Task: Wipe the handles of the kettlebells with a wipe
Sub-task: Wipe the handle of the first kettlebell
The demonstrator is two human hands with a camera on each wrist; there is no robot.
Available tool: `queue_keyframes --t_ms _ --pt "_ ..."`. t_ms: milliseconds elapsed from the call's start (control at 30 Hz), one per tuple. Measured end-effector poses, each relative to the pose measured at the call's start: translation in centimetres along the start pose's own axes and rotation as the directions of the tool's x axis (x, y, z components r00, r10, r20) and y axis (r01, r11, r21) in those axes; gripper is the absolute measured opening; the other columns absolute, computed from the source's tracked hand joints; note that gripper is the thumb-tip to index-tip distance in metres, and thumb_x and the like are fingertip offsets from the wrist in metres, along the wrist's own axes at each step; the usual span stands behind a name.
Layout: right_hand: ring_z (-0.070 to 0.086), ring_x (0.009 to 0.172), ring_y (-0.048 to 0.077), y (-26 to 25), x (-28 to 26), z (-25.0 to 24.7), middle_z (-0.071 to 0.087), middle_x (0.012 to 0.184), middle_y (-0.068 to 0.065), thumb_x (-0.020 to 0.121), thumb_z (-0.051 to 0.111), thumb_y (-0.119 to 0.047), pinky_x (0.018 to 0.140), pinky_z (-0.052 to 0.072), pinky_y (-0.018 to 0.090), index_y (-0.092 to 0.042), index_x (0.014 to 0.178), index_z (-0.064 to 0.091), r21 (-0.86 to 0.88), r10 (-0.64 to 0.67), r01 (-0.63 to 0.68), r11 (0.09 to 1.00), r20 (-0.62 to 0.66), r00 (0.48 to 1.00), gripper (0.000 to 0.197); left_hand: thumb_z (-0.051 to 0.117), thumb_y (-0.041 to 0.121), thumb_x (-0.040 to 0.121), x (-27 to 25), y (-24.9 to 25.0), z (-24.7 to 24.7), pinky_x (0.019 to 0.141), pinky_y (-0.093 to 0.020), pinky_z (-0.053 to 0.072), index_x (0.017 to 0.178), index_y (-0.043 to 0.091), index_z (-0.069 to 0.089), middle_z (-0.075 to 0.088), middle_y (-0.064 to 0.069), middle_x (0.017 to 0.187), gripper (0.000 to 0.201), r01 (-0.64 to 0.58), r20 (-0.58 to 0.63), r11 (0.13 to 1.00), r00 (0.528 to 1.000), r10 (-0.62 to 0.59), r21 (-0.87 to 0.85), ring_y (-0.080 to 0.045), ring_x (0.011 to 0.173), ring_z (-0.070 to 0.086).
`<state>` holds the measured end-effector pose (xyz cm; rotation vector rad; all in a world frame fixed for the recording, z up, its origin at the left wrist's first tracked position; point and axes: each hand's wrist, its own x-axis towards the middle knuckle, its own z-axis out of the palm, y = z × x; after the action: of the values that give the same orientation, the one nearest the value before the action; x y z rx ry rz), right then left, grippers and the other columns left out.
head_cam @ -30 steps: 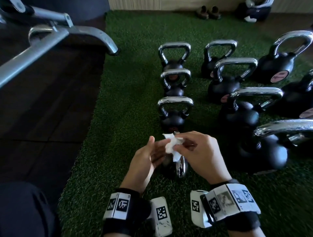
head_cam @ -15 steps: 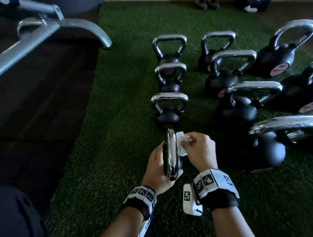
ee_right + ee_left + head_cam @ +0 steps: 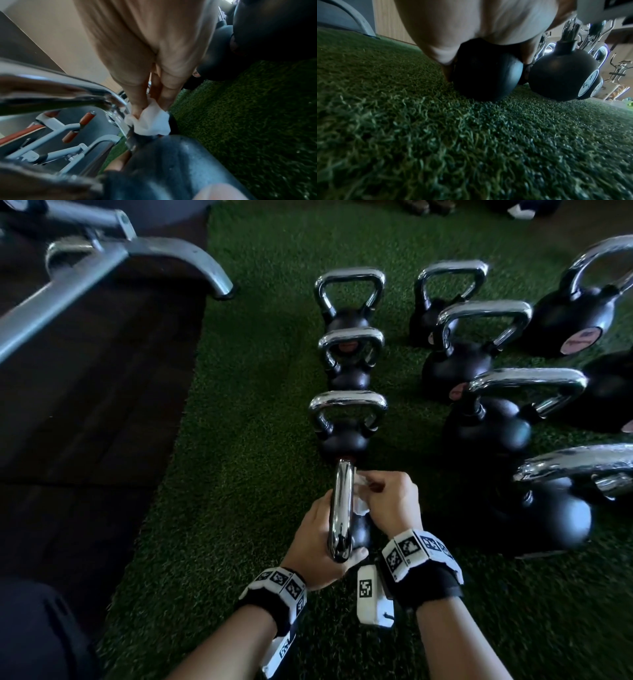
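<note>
while left hand (image 3: 320, 539) grips kettlebell (image 3: 359, 530), handle (image 3: 340, 515) runs away from viewer; right hand (image 3: 388, 496) pinches wipe (image 3: 150, 121).

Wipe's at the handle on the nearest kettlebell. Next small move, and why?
Probably slide the wipe along the chrome handle toward its top. The right hand pinches the wipe against the handle's side near its base, and the left hand grips the nearest kettlebell, steadying it on the turf.

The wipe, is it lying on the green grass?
No, the right hand pinches the white wipe against the shiny handle of the nearest kettlebell, above the grass.
</note>
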<state>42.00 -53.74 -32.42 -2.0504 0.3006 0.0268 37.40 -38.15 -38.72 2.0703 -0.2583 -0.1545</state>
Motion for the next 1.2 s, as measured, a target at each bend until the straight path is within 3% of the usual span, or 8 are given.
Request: queue_keyframes --t_ms 200,500,700,800,900,1000,1133,1200 --pt "0.069 0.088 0.007 -0.9 0.4 0.7 0.076 0.099 -0.005 0.089 0.073 -0.003 0.075 0.047 0.006 -0.016 0.107 0.081 -0.043 -0.265 0.262 0.964 -0.165 0.95 0.023 0.089 0.031 0.069 1.0 0.3 -0.8 0.106 -0.043 0.051 0.128 0.066 0.035 0.064 0.007 0.125 0.087 0.044 0.055 0.998 0.998 -0.042 -0.048 -0.015 0.118 0.064" --pt "0.068 0.088 0.004 -1.4 0.7 -0.6 0.073 0.098 -0.006 0.087 0.074 0.001 0.078 0.052 0.012 -0.014 0.107 0.08 -0.035 -0.353 0.351 0.936 -0.074 0.933 0.027 0.091 0.026 0.069 1.1 0.9 -1.2 0.106 -0.023 0.046 0.118 0.078 0.032 0.061 0.019 0.122 0.093 0.054 0.068 0.997 0.996 -0.051 -0.046 0.002 0.12 0.057" --pt "0.064 0.081 -0.001 -2.6 -2.0 -3.0 0.068 0.086 -0.013 0.082 0.082 -0.006 0.069 0.044 0.006 -0.022 0.1 0.083 -0.025 -0.456 0.469 0.883 0.19 0.869 0.024 0.09 0.034 0.069 1.2 1.2 -1.5 0.108 -0.04 0.049 0.123 0.062 0.046 0.061 0.012 0.124 0.075 0.069 0.084 0.997 0.994 -0.065 -0.04 -0.008 0.118 0.061" --pt "0.066 0.083 -0.002 -2.9 -0.9 -3.2 0.07 0.088 -0.013 0.081 0.083 -0.008 0.072 0.045 0.006 -0.023 0.099 0.083 0.0 -0.393 0.399 0.917 0.17 0.904 0.022 0.091 0.028 0.07 1.3 1.7 -1.7 0.109 -0.039 0.047 0.111 0.064 0.052 0.058 0.018 0.124 0.066 0.039 0.08 0.998 0.996 -0.034 -0.057 -0.006 0.12 0.058" --pt "0.068 0.08 -0.004 -2.6 -1.3 -3.3 0.073 0.085 -0.015 0.078 0.087 -0.013 0.07 0.046 0.006 -0.023 0.093 0.084 0.024 -0.384 0.386 0.922 0.171 0.907 0.019 0.089 0.019 0.073 1.7 2.3 -2.1 0.112 -0.029 0.042 0.111 0.057 0.058 0.061 0.023 0.123 0.062 0.013 0.098 0.997 0.995 -0.006 -0.072 -0.002 0.121 0.058" --pt "0.071 0.075 -0.001 -2.1 -3.0 -3.5 0.076 0.08 -0.014 0.073 0.092 -0.018 0.069 0.05 0.01 -0.024 0.085 0.084 0.062 -0.352 0.347 0.936 0.221 0.91 0.017 0.081 0.003 0.079 1.7 3.5 -2.5 0.096 -0.011 0.044 0.094 0.041 0.067 0.068 0.028 0.1 0.043 -0.018 0.162 0.996 0.986 0.033 -0.09 0.006 0.095 0.065" --pt "0.075 0.08 0.009 -1.5 -2.7 -3.6 0.079 0.081 -0.01 0.069 0.094 -0.016 0.076 0.06 0.027 -0.025 0.082 0.083 0.132 -0.274 0.248 0.96 0.247 0.929 0.019 0.083 0.009 0.078 1.5 3.6 -2.3 0.097 -0.031 0.054 0.1 0.053 0.061 0.071 -0.007 0.102 0.053 0.009 0.114 0.983 0.993 0.013 -0.186 -0.014 0.102 0.068" --pt "0.076 0.08 0.015 -1.0 -2.8 -3.6 0.079 0.081 -0.006 0.067 0.094 -0.014 0.076 0.062 0.032 -0.025 0.08 0.083 0.149 -0.246 0.212 0.966 0.272 0.93 0.021 0.084 0.021 0.076 1.6 3.3 -2.0 0.091 -0.048 0.057 0.105 0.032 0.063 0.069 -0.01 0.101 0.037 0.037 0.121 0.982 0.993 -0.014 -0.187 -0.021 0.097 0.07"
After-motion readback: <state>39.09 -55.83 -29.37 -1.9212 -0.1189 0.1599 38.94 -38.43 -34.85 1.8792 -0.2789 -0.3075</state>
